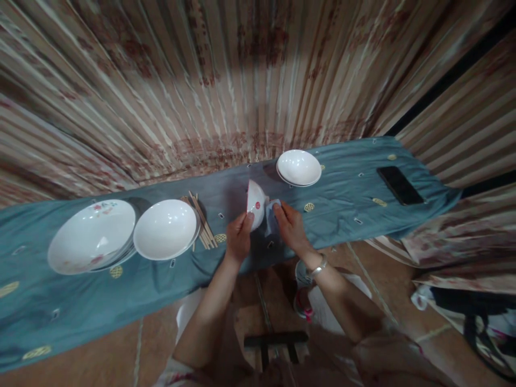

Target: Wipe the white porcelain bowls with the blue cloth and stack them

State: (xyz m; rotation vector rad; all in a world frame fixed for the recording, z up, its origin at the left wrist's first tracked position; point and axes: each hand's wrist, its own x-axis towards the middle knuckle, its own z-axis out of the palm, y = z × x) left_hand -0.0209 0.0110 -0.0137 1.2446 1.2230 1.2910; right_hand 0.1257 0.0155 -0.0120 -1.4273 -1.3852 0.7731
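A small white bowl [255, 203] with a red mark on its outside is tipped on its side above the table's front part. My left hand [239, 236] grips it by the lower rim, thumb on the outer wall. Close to the bowl's foot, my right hand [291, 226] pinches a pale blue cloth [271, 217], which hangs against or just beside the bowl; I cannot tell if they touch. A bracelet circles my right wrist.
Left of my hands are chopsticks [205, 223], stacked white bowls [165, 230] and larger floral bowls [92, 236]. Two stacked white bowls [299, 166] stand behind my right hand. A black phone [399, 185] lies right on the blue-green tablecloth [342, 196]. Curtains [242, 80] hang behind.
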